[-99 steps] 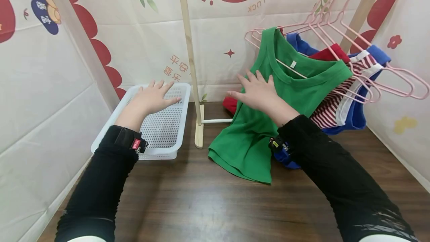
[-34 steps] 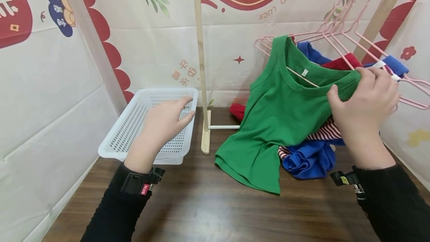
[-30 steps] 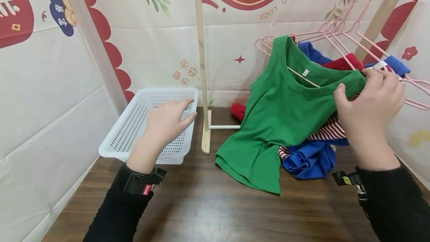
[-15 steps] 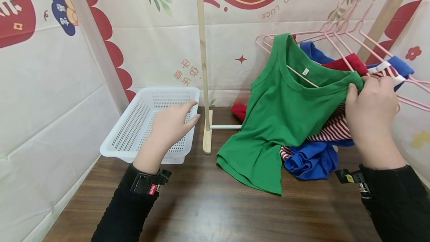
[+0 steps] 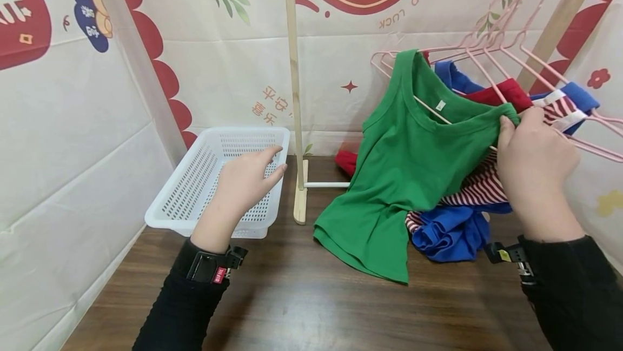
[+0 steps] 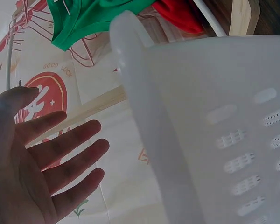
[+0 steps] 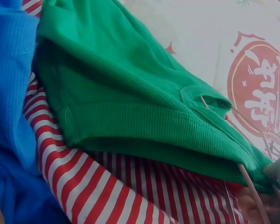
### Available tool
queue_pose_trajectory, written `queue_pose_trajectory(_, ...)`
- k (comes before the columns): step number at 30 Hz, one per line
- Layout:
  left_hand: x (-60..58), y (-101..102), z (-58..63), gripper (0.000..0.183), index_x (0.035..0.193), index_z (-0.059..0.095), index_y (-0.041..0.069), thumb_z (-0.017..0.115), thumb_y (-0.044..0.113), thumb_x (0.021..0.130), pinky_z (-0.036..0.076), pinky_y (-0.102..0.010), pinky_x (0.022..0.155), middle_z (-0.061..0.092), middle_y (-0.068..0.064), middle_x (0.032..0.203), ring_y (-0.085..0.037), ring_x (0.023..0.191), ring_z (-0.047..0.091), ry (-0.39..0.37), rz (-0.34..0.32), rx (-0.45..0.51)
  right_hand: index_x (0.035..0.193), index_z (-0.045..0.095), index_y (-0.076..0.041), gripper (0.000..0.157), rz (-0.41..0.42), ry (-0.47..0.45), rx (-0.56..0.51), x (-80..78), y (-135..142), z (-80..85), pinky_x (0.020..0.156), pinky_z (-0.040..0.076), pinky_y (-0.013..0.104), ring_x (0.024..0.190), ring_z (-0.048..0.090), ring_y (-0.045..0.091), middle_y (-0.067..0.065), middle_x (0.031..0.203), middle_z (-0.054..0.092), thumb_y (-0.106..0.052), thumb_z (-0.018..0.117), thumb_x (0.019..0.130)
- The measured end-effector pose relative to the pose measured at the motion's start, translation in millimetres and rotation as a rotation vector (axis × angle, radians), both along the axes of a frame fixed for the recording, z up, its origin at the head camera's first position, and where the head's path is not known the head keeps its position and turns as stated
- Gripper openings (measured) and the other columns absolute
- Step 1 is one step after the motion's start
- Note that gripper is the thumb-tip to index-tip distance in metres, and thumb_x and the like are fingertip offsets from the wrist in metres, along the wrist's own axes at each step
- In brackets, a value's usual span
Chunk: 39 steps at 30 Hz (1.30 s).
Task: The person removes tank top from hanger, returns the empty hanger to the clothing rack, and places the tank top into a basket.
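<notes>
In the head view I see the green top (image 5: 413,161) at three o'clock on a pink hanger (image 5: 431,110), with the fingers of the right hand (image 5: 537,164) clamped on its shoulder, while the left hand (image 5: 243,178) appears in front of the white basket (image 5: 194,178) at nine o'clock. In the left wrist view I find this hand's fingers spread apart at eight o'clock, near the basket wall, holding nothing. In the right wrist view, the fingers show only partly at four o'clock, and I notice the striped garment (image 7: 98,191) at seven.
</notes>
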<state>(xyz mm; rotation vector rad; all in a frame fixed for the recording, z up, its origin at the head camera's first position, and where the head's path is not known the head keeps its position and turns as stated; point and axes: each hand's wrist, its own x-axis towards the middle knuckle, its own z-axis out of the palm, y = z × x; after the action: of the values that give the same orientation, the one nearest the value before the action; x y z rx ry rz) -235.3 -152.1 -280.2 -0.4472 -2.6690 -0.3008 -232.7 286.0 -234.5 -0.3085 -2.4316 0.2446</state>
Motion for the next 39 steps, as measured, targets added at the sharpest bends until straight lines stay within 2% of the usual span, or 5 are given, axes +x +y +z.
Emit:
queue_pose_trajectory(6, 0.7, 0, -0.3, 0.049, 0.138, 0.055, 0.017, 0.053, 0.044, 0.097, 0.045, -0.035, 0.050, 0.069, -0.011, 0.112, -0.024, 0.076, 0.064, -0.007, 0.006, 0.013, 0.102, 0.041, 0.011, 0.059, 0.012, -0.051, -0.038, -2.2, -4, 4.6, 0.040, 0.025, 0.047, 0.065, 0.043, 0.060, 0.040, 0.076, 0.046, -0.047, 0.029, 0.102)
queue_pose_trajectory(11, 1.8, 1, -0.3, 0.048, 0.137, 0.056, 0.017, 0.053, 0.043, 0.097, 0.042, -0.033, 0.047, 0.070, -0.010, 0.106, -0.020, 0.067, 0.059, 0.004, 0.007, 0.022, 0.102, 0.043, 0.013, 0.057, 0.070, -0.014, -0.004, -4.0, -6, 7.3, 0.043, 0.028, 0.048, 0.062, 0.044, 0.054, 0.032, 0.066, 0.045, -0.043, 0.033, 0.103)
queue_pose_trajectory(20, 5.0, -1, -1.8, 0.045, 0.134, 0.058, 0.015, 0.053, 0.041, 0.098, 0.048, -0.037, 0.053, 0.070, -0.009, 0.110, -0.023, 0.076, 0.065, 0.025, 0.024, 0.031, 0.104, 0.047, 0.013, 0.054, 0.114, 0.013, -0.013, -6.6, -11, 11.7, 0.049, 0.031, 0.052, 0.060, 0.045, 0.050, 0.028, 0.066, 0.047, -0.040, 0.036, 0.103)
queue_pose_trajectory(29, 4.9, 0, 0.3, 0.044, 0.133, 0.059, 0.015, 0.053, 0.040, 0.098, 0.045, -0.035, 0.050, 0.071, -0.011, 0.104, -0.023, 0.073, 0.065, 0.048, 0.038, 0.016, 0.117, 0.053, 0.013, 0.057, 0.155, 0.052, -0.110, -5.8, -15, 17.2, 0.056, 0.026, 0.046, 0.077, 0.046, 0.049, 0.032, 0.090, 0.055, -0.040, 0.040, 0.102)
queue_pose_trajectory(39, 4.1, 1, 0.2, 0.042, 0.131, 0.061, 0.016, 0.055, 0.039, 0.097, 0.041, -0.034, 0.047, 0.071, -0.009, 0.091, -0.021, 0.063, 0.058, 0.096, 0.042, 0.024, 0.117, 0.055, 0.013, 0.051, 0.226, 0.153, -0.127, -4.1, -17, 13.0, 0.060, 0.024, 0.042, 0.084, 0.047, 0.051, 0.034, 0.098, 0.059, -0.035, 0.045, 0.102)
